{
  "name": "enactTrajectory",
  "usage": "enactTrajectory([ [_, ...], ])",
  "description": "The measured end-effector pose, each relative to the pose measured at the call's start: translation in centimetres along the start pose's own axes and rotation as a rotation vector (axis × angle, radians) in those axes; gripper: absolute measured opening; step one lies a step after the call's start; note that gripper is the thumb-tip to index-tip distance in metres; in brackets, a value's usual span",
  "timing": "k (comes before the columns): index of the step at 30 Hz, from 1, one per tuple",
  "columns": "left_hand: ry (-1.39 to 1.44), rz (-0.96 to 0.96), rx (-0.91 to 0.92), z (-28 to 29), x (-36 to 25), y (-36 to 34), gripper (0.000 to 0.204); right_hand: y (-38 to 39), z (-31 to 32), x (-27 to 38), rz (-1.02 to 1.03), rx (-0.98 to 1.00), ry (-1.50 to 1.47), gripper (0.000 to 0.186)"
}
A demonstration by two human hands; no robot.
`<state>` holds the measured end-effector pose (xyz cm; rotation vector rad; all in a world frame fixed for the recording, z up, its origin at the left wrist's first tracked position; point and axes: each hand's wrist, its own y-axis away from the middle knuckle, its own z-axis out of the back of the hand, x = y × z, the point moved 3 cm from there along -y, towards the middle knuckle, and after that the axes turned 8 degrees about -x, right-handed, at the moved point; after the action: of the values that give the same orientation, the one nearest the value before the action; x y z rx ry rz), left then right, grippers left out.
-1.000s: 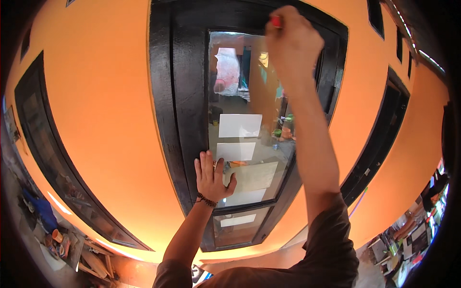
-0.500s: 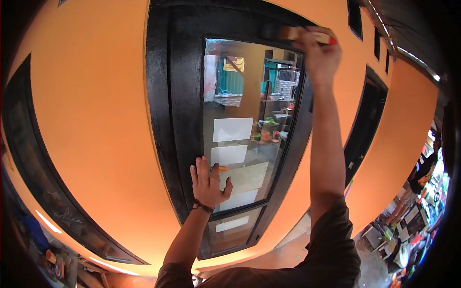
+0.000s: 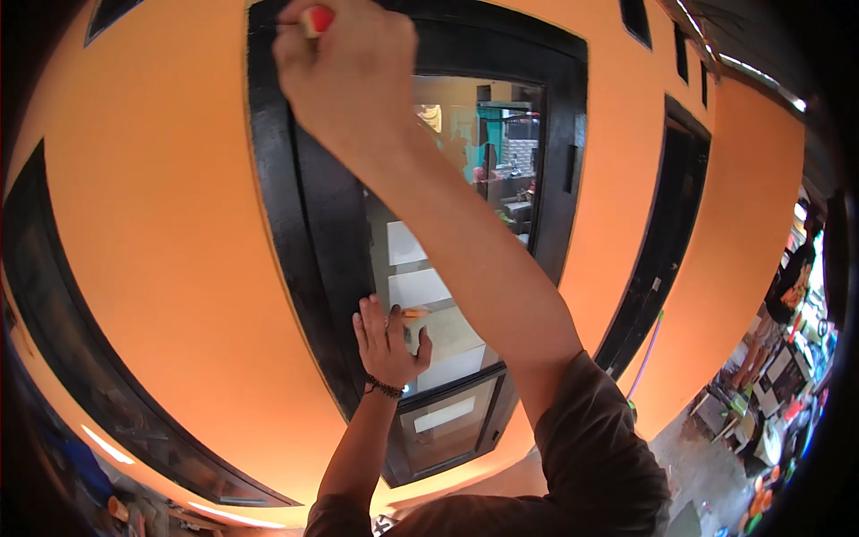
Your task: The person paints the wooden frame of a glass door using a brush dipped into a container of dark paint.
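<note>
My right hand [image 3: 353, 76] is raised to the upper left of the black window frame [image 3: 327, 197]. Its fingers are closed round a brush [image 3: 317, 20] with a pale wooden handle and a red end. The brush's head is hidden behind the hand. Lower down, my left hand [image 3: 389, 345] lies with fingers spread against the left side of the frame and the glass pane [image 3: 461, 331], holding nothing. A dark braided bracelet [image 3: 385, 387] circles the left wrist. My right forearm crosses in front of the pane and covers part of it.
An orange wall [image 3: 179, 233] surrounds the frame. Another dark window [image 3: 80, 358] is at the left, and a black door [image 3: 658, 259] at the right. A purple stick [image 3: 646, 353] leans against the wall nearby. Cluttered household items [image 3: 769, 394] stand at the far right.
My right hand has moved left with the brush, from the upper right corner of the frame to its upper left. The left hand stays against the window. The view has shifted slightly.
</note>
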<state>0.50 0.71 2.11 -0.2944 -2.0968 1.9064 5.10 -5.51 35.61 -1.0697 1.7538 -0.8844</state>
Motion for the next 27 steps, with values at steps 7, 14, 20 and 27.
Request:
enactTrajectory([
  [7, -0.022, 0.003, -0.016, 0.2, 0.5, 0.0, 0.054, -1.0, 12.0, -11.0, -0.401, -0.103, -0.327, 0.01],
  [14, -0.054, -0.019, -0.013, 0.2, -0.9, -0.9, 0.052, -3.0, 24.4, -15.4, -0.156, -0.251, 0.492, 0.009],
  [20, -0.054, -0.053, 0.023, 0.5, -0.2, -0.5, 0.057, 1.1, 10.1, -7.8, 0.141, 0.002, 0.368, 0.019],
  [27, -0.096, -0.073, 0.024, 0.2, -0.8, -0.9, 0.057, -2.1, 21.9, -16.0, -0.376, -0.148, 0.004, 0.009],
])
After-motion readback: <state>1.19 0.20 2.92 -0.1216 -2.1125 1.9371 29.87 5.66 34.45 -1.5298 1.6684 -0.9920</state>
